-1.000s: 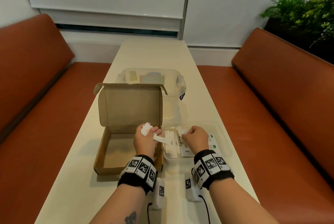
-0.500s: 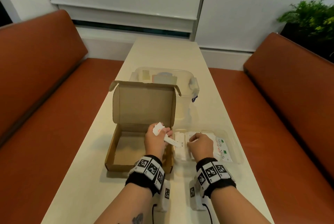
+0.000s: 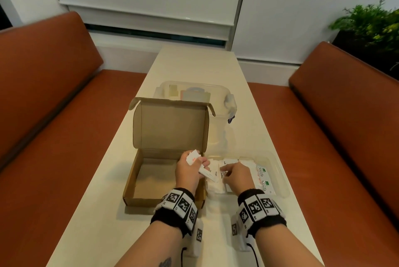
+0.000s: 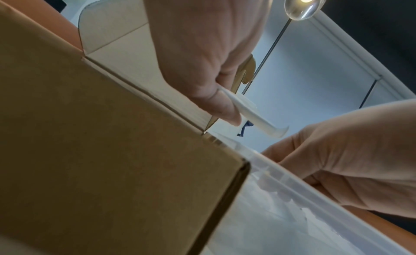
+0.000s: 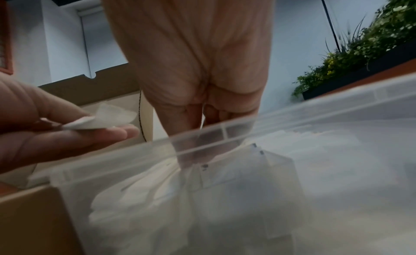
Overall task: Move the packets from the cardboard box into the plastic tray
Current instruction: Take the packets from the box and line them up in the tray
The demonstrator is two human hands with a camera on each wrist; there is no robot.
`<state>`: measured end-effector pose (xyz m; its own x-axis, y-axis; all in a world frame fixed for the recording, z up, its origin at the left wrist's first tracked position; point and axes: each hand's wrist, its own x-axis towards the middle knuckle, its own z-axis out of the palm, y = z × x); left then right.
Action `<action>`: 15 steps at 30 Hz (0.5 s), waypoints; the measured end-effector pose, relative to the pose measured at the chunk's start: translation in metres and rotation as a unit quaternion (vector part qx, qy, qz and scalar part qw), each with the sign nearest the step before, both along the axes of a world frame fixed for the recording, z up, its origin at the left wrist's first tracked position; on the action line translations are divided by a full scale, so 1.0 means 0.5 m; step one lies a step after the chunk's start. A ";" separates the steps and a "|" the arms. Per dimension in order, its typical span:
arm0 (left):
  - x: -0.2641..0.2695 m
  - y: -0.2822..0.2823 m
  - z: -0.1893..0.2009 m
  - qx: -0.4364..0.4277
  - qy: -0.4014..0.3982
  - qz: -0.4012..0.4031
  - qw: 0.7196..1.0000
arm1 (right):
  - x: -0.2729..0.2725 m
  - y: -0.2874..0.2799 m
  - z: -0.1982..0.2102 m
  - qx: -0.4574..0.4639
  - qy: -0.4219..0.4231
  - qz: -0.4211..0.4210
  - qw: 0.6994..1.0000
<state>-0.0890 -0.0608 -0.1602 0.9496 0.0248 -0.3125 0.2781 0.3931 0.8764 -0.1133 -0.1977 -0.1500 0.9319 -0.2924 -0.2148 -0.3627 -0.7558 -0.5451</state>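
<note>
The open cardboard box (image 3: 133,171) stands on the table with its lid up, and its floor looks bare. To its right sits the clear plastic tray (image 3: 280,169), holding white packets and green-printed Stevia packets (image 3: 264,180). My left hand (image 3: 199,164) hovers over the box's right wall and pinches a few white packets (image 3: 193,157). The left wrist view shows one such packet (image 4: 258,120) between thumb and fingers. My right hand (image 3: 228,168) is inside the tray, its fingers (image 5: 198,116) reaching straight down onto the upright packets (image 5: 254,152) there.
A clear lidded container (image 3: 194,89) stands behind the box lid. Orange benches (image 3: 54,115) run along both long sides of the narrow table (image 3: 97,212). A green plant (image 3: 371,23) stands at the far right.
My left hand has carried its packets right, to the box's right wall beside the tray. My right hand has stretched its fingers leftward over the tray's packets.
</note>
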 end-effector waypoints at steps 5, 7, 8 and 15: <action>-0.004 -0.008 0.012 -0.016 -0.007 -0.032 0.999 | -0.006 0.009 0.026 0.077 -0.073 -0.025 0.994; -0.004 -0.014 0.016 -0.008 -0.012 -0.040 0.999 | -0.011 0.014 0.043 0.146 -0.071 -0.001 0.987; -0.004 -0.018 0.018 -0.003 -0.014 -0.043 0.999 | -0.013 0.014 0.050 0.182 -0.055 0.007 0.982; -0.001 -0.035 0.015 -0.028 -0.001 -0.035 0.999 | -0.033 -0.014 0.064 0.264 -0.016 0.032 0.964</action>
<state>-0.0897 -0.0783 -0.1530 0.9489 -0.0597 -0.3098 0.3053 0.4211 0.8541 -0.1298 -0.2046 -0.1180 0.9526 -0.0923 -0.2897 -0.3023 -0.3895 -0.8700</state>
